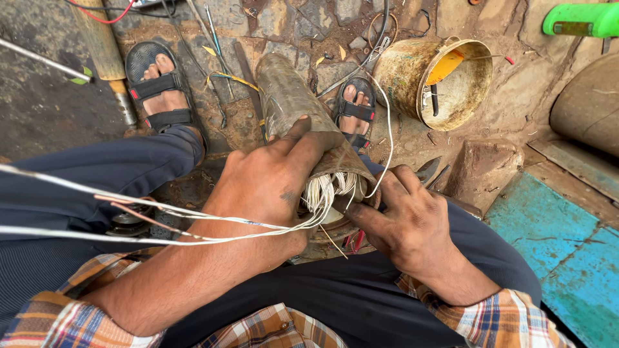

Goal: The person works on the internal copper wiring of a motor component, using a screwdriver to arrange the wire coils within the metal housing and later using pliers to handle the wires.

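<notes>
- Checked shirt sleeves (509, 319) and dark trousers (348, 290) are closest, at 6 o'clock. The person is sitting.
- The left hand (258, 187) is wrapped around the near end of a dirty grey-brown metal tube (290, 96). Its fingers are closed tight on the tube, and the thumb lies on top.
- The tube rests on the person's lap in the middle and points away toward 12 o'clock.
- A bunch of thin white wires (325, 190) sticks out of the near end of the tube. Long strands (97, 232) run from it across the left leg toward 9 o'clock, with a thin copper-coloured strand among them.
- The right hand (412, 219) is at 3 o'clock from the wire bunch, just beside it. Its fingers are curled close together and touch the wires. I cannot tell if they pinch one.
- The work in hand looks like pulling wires out of the tube end, with many wires left inside.
- I think drawing out a strand calls for a steady hold on the tube and a firm pinch on one wire.
- A red-handled tool (353, 240) peeks out under the tube.
- Two feet in black sandals (161, 84) stand on the stone floor (309, 26), farther off.
- A dirty yellow bucket (467, 106) lies on its side at 1 o'clock.
- A green plastic thing (580, 19) is farthest, at 2 o'clock.
</notes>
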